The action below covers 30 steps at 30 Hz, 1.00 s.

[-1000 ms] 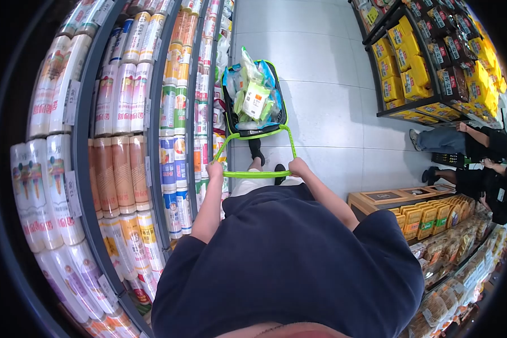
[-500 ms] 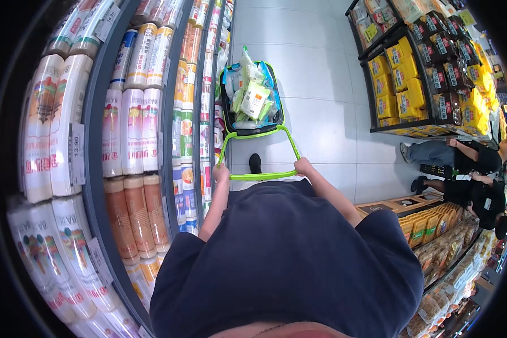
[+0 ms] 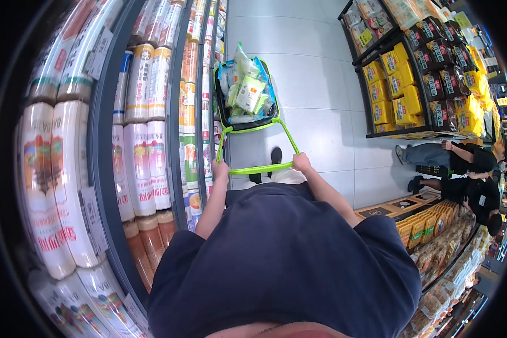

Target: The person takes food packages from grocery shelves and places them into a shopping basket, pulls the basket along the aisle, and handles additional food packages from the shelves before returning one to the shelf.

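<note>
My left hand (image 3: 220,168) is closed round the left corner of a bright green handle (image 3: 259,169). At the opposite corner my right hand (image 3: 302,162) grips the same handle. The handle belongs to a black shopping cart (image 3: 245,126) with a green rim, standing on the floor ahead of me. Piled inside the cart are clear and green plastic bags (image 3: 249,94), one with a white label. What the bags contain cannot be made out.
Shelves of packaged noodles (image 3: 146,163) run close along my left. To the right stands a black rack (image 3: 370,134) with yellow packs (image 3: 397,84). Packaged food (image 3: 434,225) lines a lower right display. Two people (image 3: 473,174) stand at the far right. Pale tiles (image 3: 315,101) cover the aisle floor.
The left shelves have slid toward me in view as I move forward along the aisle with the cart. A foot has stepped forward. Both hands keep their hold on the handle.
</note>
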Each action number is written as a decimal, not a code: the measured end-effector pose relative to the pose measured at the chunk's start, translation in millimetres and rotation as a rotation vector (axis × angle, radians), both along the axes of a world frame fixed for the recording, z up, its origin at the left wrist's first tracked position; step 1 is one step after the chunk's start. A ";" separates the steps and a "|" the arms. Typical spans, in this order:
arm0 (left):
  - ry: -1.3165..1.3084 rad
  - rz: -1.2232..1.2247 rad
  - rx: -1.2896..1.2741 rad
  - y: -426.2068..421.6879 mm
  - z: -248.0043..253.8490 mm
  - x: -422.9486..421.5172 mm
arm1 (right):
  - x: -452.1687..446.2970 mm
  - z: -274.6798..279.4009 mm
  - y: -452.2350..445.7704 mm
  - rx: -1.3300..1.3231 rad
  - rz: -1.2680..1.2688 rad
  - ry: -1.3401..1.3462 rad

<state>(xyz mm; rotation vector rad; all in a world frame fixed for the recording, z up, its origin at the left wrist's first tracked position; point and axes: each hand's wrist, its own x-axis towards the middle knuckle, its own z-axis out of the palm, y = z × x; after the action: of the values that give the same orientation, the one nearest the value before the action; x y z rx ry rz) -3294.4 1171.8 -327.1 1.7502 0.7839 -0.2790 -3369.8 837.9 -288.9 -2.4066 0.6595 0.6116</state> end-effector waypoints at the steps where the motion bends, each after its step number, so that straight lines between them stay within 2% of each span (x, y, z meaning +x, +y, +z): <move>1: -0.009 -0.030 -0.016 1.2 -18.1 10.0 | 8.4 11.7 0.9 -0.001 -0.006 0.004; 2: 0.041 0.012 -0.107 -10.2 25.7 18.8 | 18.3 25.0 2.1 0.159 -0.202 0.029; 3: 0.045 0.008 -0.106 -14.1 27.9 28.1 | 28.3 37.2 2.5 0.319 -0.399 0.053; 9: 0.069 0.011 -0.086 -27.4 33.4 78.0 | 84.9 52.4 -10.0 0.096 -0.308 0.085; 12: 0.050 -0.009 -0.100 -24.3 15.7 105.6 | 120.3 17.9 -23.7 -0.002 -0.273 0.103; 15: 0.075 0.009 -0.049 -37.8 35.7 120.8 | 151.2 35.8 -32.9 0.052 -0.365 0.152; 16: 0.067 -0.018 0.047 -33.3 13.3 126.7 | 158.6 37.5 -34.6 0.062 -0.368 0.150; 19: 0.072 0.012 0.034 -40.0 21.8 148.3 | 173.0 40.1 -48.8 0.093 -0.326 0.160; 24: 0.164 0.055 -0.009 -55.5 34.0 174.7 | 193.7 52.9 -62.7 0.103 -0.417 0.158; 26: 0.143 -0.013 0.095 -58.8 34.9 182.6 | 199.6 39.0 -75.8 0.143 -0.401 0.142; 29: 0.187 -0.006 0.063 -69.3 59.7 200.6 | 218.8 21.8 -85.1 0.211 -0.396 0.119; 30: 0.182 0.007 0.095 -44.2 -0.6 208.5 | 229.4 15.8 -84.2 0.221 -0.426 0.104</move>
<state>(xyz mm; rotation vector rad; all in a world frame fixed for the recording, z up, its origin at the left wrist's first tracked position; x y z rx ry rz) -3085.9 1127.6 -327.7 1.8289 0.9474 -0.4066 -3140.5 753.7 -273.1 -1.9593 1.0535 0.5930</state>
